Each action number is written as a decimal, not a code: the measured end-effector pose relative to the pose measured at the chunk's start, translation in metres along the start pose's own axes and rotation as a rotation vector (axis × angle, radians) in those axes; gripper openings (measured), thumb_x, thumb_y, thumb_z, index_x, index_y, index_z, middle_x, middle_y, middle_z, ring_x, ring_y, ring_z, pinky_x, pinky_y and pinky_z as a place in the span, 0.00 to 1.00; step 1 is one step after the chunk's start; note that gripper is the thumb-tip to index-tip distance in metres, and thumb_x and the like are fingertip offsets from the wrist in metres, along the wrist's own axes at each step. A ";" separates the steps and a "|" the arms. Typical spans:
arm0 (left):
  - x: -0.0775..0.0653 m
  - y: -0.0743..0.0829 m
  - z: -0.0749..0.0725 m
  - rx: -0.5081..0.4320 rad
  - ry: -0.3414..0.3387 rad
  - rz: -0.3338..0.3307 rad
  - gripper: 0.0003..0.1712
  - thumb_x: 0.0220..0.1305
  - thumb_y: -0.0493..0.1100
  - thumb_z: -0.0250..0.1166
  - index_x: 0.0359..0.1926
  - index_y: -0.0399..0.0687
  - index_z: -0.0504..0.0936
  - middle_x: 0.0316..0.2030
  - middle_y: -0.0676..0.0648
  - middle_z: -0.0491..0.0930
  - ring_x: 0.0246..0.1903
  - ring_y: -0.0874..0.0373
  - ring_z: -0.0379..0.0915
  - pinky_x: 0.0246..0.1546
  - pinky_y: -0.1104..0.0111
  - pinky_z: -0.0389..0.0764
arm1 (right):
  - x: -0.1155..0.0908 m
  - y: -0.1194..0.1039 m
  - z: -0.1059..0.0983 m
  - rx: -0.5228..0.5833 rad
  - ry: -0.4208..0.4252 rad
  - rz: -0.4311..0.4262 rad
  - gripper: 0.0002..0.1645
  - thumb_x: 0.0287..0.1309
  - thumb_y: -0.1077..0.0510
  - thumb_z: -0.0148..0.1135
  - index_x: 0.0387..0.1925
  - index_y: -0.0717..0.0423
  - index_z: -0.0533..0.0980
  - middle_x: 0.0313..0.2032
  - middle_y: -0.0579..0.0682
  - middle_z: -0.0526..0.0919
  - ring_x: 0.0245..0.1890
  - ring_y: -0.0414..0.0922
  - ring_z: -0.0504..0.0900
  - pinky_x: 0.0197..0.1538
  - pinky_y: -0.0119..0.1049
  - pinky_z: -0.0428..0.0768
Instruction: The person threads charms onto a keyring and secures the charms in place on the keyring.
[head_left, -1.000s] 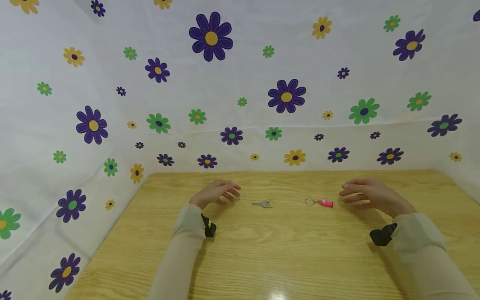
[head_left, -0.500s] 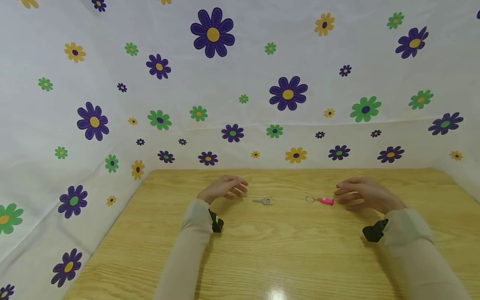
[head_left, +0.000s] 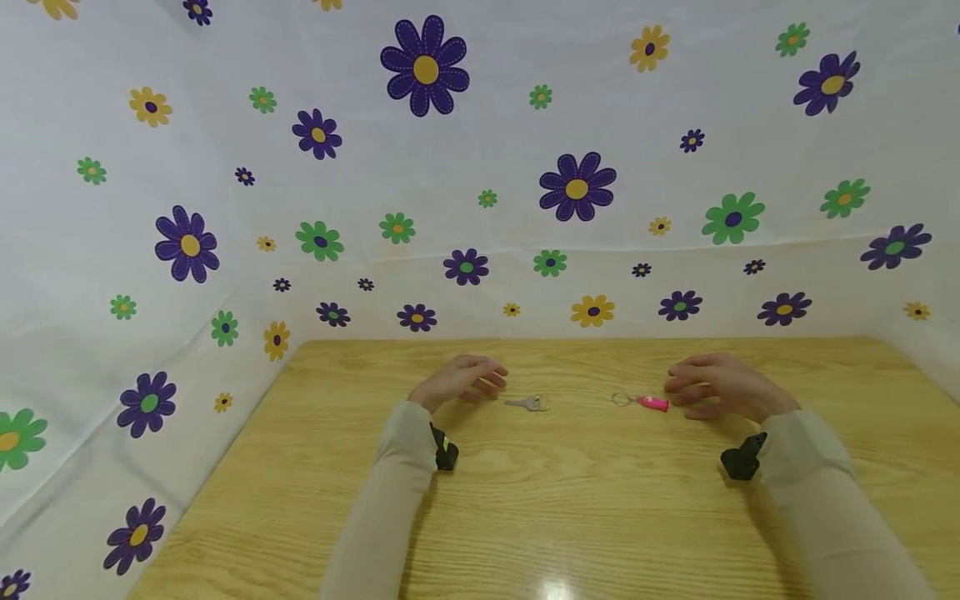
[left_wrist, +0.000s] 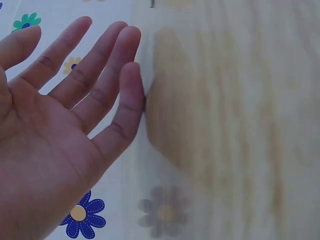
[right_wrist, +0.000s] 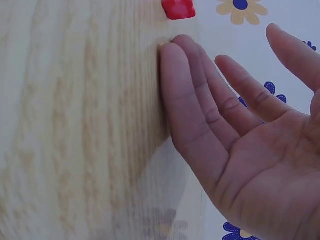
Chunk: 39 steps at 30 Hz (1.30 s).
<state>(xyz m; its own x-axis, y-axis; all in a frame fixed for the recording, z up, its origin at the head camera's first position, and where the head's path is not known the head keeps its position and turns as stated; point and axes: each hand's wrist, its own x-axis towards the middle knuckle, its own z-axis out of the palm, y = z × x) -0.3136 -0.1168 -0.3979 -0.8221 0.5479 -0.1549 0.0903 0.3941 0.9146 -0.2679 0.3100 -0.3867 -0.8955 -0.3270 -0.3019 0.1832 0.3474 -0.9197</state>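
A silver key (head_left: 527, 403) with a small ring at its head lies flat on the wooden table, its blade pointing left. To its right lies a pink keychain charm (head_left: 652, 403) joined to a metal split ring (head_left: 621, 399). Just left of the key's tip is my left hand (head_left: 459, 380), holding nothing, its fingers relaxed. My right hand (head_left: 729, 387) is beside the charm's right end, fingers loosely bent and apart from it. In the right wrist view the charm's end (right_wrist: 179, 8) shows red beyond the fingertips. The left wrist view shows a bare palm (left_wrist: 50, 145).
The wood-grain table (head_left: 570, 500) reaches back to a white cloth (head_left: 480, 150) printed with purple, green and yellow flowers, which also hangs at the left and right. Black wrist cameras are strapped on the left (head_left: 445, 450) and right (head_left: 742, 458) wrists.
My left hand has moved right toward the key's tip, and my right hand has moved left toward the pink charm. Key and charm lie where they were.
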 end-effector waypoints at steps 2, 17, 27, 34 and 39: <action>0.001 -0.001 0.002 0.001 0.002 -0.004 0.26 0.84 0.47 0.42 0.62 0.29 0.75 0.54 0.37 0.82 0.51 0.47 0.82 0.50 0.60 0.81 | 0.001 0.001 -0.001 -0.007 0.003 0.000 0.33 0.78 0.51 0.51 0.65 0.79 0.62 0.52 0.59 0.83 0.47 0.48 0.84 0.50 0.46 0.83; 0.014 0.004 0.004 -0.004 -0.008 -0.035 0.24 0.83 0.44 0.45 0.61 0.28 0.76 0.52 0.37 0.83 0.49 0.49 0.83 0.48 0.63 0.82 | 0.008 -0.003 0.004 0.003 0.003 -0.001 0.32 0.75 0.53 0.56 0.64 0.78 0.62 0.49 0.58 0.85 0.46 0.47 0.85 0.50 0.45 0.83; 0.022 0.010 0.010 0.018 -0.040 -0.059 0.18 0.75 0.37 0.56 0.59 0.29 0.78 0.51 0.38 0.84 0.47 0.51 0.84 0.48 0.66 0.81 | 0.014 -0.002 0.008 -0.127 -0.003 0.000 0.33 0.71 0.57 0.60 0.65 0.79 0.64 0.57 0.64 0.80 0.48 0.47 0.83 0.53 0.44 0.82; 0.025 0.016 0.013 0.108 -0.027 -0.070 0.17 0.72 0.34 0.60 0.57 0.31 0.81 0.48 0.41 0.86 0.39 0.59 0.84 0.33 0.74 0.73 | 0.018 -0.004 0.010 -0.197 0.009 0.011 0.34 0.66 0.56 0.66 0.63 0.78 0.68 0.53 0.58 0.82 0.47 0.45 0.81 0.53 0.45 0.82; 0.025 0.020 0.017 0.103 -0.045 -0.083 0.18 0.71 0.34 0.61 0.59 0.31 0.80 0.49 0.40 0.86 0.39 0.59 0.84 0.27 0.74 0.67 | 0.020 -0.004 0.011 -0.190 0.018 0.025 0.34 0.63 0.59 0.69 0.62 0.79 0.68 0.47 0.53 0.84 0.40 0.42 0.81 0.44 0.37 0.83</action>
<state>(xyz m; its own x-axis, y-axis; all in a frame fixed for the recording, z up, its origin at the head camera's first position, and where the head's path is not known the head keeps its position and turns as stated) -0.3224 -0.0826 -0.3895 -0.8033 0.5417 -0.2474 0.0817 0.5118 0.8552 -0.2823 0.2927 -0.3913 -0.8989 -0.3016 -0.3177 0.1265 0.5157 -0.8474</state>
